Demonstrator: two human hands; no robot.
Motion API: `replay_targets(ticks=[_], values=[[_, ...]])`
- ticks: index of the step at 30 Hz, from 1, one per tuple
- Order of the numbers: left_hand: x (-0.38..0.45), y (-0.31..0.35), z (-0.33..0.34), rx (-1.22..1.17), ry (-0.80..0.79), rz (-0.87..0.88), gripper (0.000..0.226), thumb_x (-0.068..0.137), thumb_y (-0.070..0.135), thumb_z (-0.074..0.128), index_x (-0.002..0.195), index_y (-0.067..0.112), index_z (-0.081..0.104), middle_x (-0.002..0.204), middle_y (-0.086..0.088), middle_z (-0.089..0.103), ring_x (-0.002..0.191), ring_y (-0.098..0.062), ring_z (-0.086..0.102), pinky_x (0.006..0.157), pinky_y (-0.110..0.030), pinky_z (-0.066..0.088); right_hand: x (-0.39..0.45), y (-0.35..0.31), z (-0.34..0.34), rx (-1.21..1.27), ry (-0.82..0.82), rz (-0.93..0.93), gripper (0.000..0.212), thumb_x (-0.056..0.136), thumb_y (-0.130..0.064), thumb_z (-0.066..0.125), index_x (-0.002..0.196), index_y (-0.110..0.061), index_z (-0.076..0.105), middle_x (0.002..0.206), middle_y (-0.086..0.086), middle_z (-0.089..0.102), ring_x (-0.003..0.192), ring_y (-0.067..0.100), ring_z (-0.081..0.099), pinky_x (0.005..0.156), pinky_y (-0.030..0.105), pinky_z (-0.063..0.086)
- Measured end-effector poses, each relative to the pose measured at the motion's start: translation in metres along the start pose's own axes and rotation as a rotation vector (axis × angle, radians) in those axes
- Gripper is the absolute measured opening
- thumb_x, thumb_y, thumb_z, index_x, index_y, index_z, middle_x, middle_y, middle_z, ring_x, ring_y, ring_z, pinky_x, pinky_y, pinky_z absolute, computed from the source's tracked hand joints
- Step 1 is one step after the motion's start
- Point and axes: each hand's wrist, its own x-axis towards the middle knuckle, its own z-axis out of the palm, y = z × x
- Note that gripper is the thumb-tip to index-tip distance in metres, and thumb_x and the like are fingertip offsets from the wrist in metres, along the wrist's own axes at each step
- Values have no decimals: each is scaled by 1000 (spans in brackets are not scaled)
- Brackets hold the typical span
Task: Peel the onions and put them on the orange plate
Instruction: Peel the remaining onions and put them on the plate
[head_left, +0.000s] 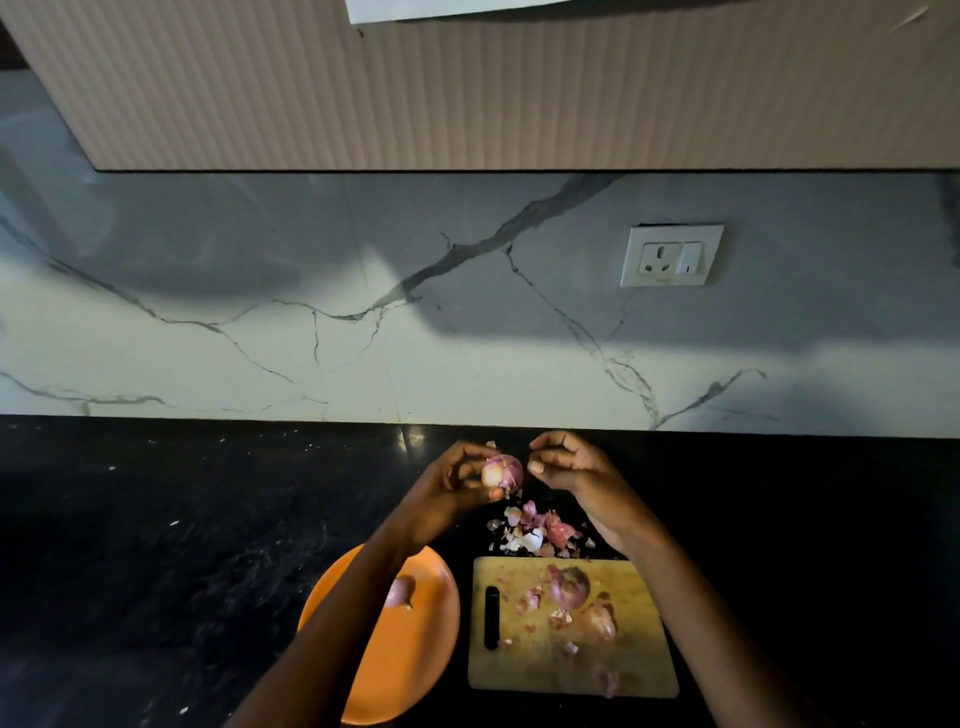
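— What have you got from the head view?

— My left hand (447, 486) is up over the dark table (156, 545), just below the middle of the frame, its fingers (467, 457) curled round a half-peeled onion (501, 473); pale flesh shows on its left side, purple skin on the right.

— And the other hand?

— My right hand (571, 475) is just right of that onion, fingertips (537, 460) drawn together near it. Whether they pinch a scrap of skin I cannot tell; it is too dim and small there.

— Where are the rest of the onions?

— One onion on the plate (400, 592) lies on the orange plate (415, 649), lower centre-left, partly hidden by my left forearm. Two more sit on the wooden cutting board (519, 670), right of the plate: a purple onion (569, 590) near the board's top, and a paler onion (597, 623) just below and right of it, close beside it.

— Any peelings?

— A heap of peels (540, 530) lies on the table between my hands and the board's top edge, and small scraps are scattered over the board.

— Anything behind?

— A marble wall with a white socket (670, 254) at upper right.
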Motion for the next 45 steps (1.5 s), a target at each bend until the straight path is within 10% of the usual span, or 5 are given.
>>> replay_targets(ticks=[16, 31, 45], values=[[1, 4, 15, 180, 215, 31, 40, 75, 8, 85, 107, 10, 60, 108, 7, 68, 91, -1, 66, 75, -21, 56, -3, 11, 21, -262, 238, -192, 28, 81, -10, 82, 99, -24, 65, 89, -5, 77, 86, 3, 73, 74, 16, 54], [1, 6, 10, 263, 75, 121, 39, 82, 8, 78, 116, 7, 59, 116, 8, 67, 107, -4, 66, 87, -19, 54, 5, 14, 14, -385, 152, -27, 33, 93, -11, 70, 104, -32, 46, 101, -2, 72, 96, 13, 70, 78, 31, 59], [-4, 5, 0, -83, -65, -26, 47, 87, -7, 63, 132, -2, 50, 121, -2, 68, 114, -15, 66, 90, -26, 54, 2, 12, 9, 383, -11, 112, 24, 92, 14, 53, 101, -8, 56, 97, 12, 65, 92, 21, 65, 91, 39, 54]])
